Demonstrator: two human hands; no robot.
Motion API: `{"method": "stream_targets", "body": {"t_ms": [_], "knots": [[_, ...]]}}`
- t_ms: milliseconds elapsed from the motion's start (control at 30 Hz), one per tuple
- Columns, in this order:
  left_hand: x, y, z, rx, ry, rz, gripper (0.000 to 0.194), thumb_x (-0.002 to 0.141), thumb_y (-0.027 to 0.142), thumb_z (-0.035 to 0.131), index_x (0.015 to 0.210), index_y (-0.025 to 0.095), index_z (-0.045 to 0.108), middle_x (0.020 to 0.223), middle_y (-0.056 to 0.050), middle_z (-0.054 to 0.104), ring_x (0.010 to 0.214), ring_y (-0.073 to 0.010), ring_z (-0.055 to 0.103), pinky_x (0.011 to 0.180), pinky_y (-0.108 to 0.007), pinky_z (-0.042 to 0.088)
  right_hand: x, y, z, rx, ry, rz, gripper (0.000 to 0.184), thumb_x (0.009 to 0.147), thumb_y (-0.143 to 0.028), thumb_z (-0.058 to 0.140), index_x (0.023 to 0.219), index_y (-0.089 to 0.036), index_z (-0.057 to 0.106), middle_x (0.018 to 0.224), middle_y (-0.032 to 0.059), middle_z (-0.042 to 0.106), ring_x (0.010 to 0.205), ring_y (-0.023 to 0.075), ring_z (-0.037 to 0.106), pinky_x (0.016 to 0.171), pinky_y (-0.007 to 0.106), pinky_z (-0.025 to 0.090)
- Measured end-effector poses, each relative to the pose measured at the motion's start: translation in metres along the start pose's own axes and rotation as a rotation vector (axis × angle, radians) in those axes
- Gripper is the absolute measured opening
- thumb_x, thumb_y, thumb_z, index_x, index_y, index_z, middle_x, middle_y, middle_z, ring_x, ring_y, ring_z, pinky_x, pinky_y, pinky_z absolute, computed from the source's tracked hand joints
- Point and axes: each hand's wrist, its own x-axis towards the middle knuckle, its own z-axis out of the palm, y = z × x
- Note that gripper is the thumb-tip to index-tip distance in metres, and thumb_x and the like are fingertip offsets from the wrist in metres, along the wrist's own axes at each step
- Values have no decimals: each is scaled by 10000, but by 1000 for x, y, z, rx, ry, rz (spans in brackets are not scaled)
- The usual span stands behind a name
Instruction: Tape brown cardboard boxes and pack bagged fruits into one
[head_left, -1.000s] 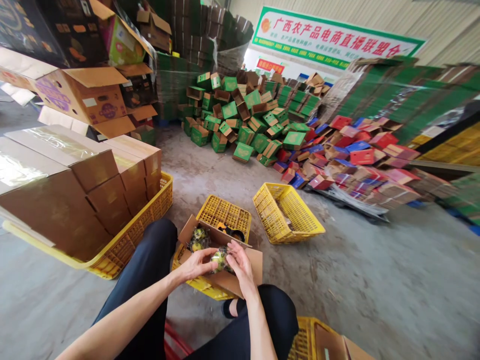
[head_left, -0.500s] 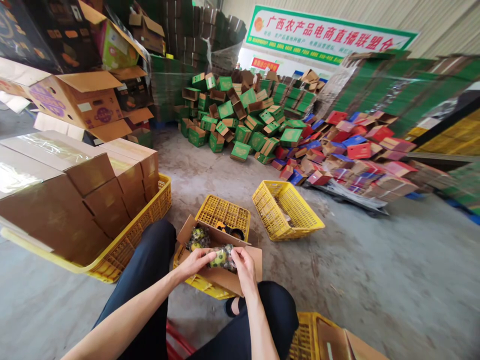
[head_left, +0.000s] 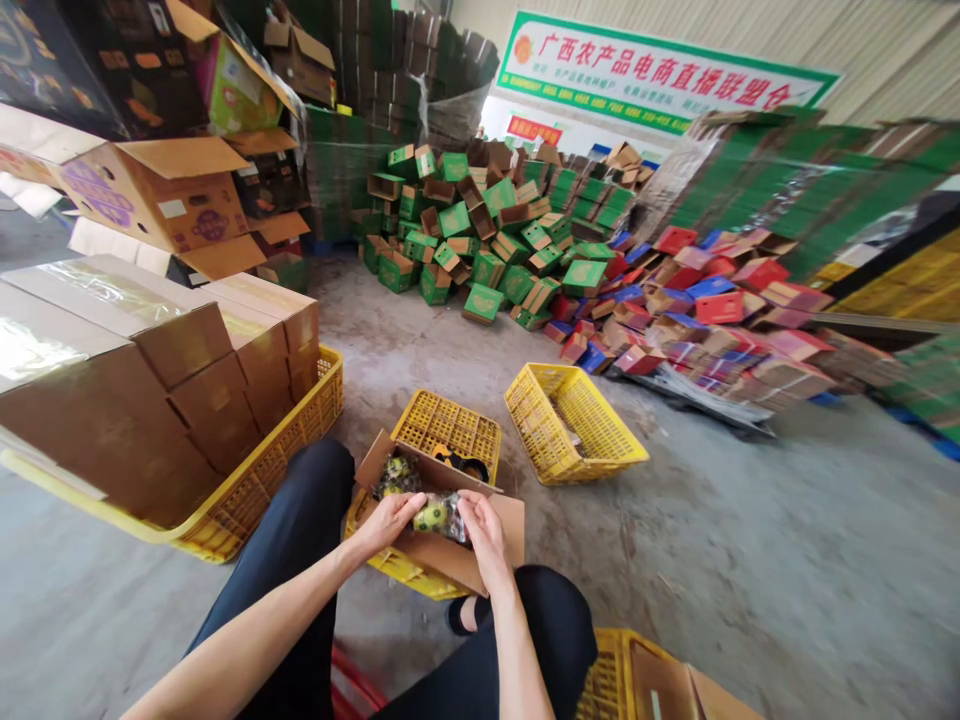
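Between my two hands is a clear plastic bag of yellow-green fruit [head_left: 430,516] with dark dots printed on the film. My left hand [head_left: 391,522] is closed on the bag's left end, and my right hand [head_left: 481,524] grips its right end. The bag is over an open cardboard box [head_left: 512,523] with its flaps spread. Another bag of the same fruit [head_left: 398,472] lies at the left end of the box. Under the box is an upturned yellow plastic crate [head_left: 450,425]. On the crate, just behind the box, rests an orange and black tape dispenser [head_left: 459,461].
At left, a yellow crate [head_left: 334,390] holds several taped cartons [head_left: 112,400]. Another yellow crate [head_left: 574,420] stands on the floor ahead to the right, one more [head_left: 607,670] near my right knee. Heaps of green boxes [head_left: 480,250] and red and blue boxes [head_left: 705,310] lie farther back.
The bag of fruit has tilted slightly between my hands, and my left hand has shifted a little up on it. The view has moved very slightly.
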Motion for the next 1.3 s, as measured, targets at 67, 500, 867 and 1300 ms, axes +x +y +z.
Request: {"method": "stream_targets", "body": {"t_ms": [67, 500, 867, 1300], "knots": [[0, -5, -3, 56, -8, 33, 688, 942, 770, 416, 743, 141, 610, 652, 15, 497, 628, -125, 407, 601, -253, 318, 0, 1, 0, -8, -70, 23, 561, 686, -629, 862, 1070, -233, 762, 1069, 78, 772, 999, 266, 701, 844, 341, 551], [-2, -6, -5, -357, -96, -69, 571, 781, 635, 784, 1038, 125, 768, 985, -77, 724, 829, -179, 637, 762, -279, 548, 1, 9, -10, -10, 31, 13, 471, 756, -602, 819, 957, -176, 800, 849, 53, 777, 796, 233, 687, 693, 287, 521], [1, -16, 0, -375, 75, -82, 548, 751, 657, 792, 799, 112, 764, 697, -24, 653, 614, -121, 575, 621, -232, 523, 5, 21, -12, 59, 19, 14, 470, 746, -601, 832, 985, -196, 814, 898, 67, 798, 895, 270, 736, 780, 330, 578], [0, -14, -3, -537, 14, -208, 746, 836, 669, 730, 1373, 158, 646, 1274, -167, 695, 1007, -257, 739, 810, -322, 606, 9, 23, -17, 76, 121, 43, 601, 687, -624, 855, 1110, -199, 810, 941, 72, 812, 834, 262, 743, 705, 317, 577]]}}
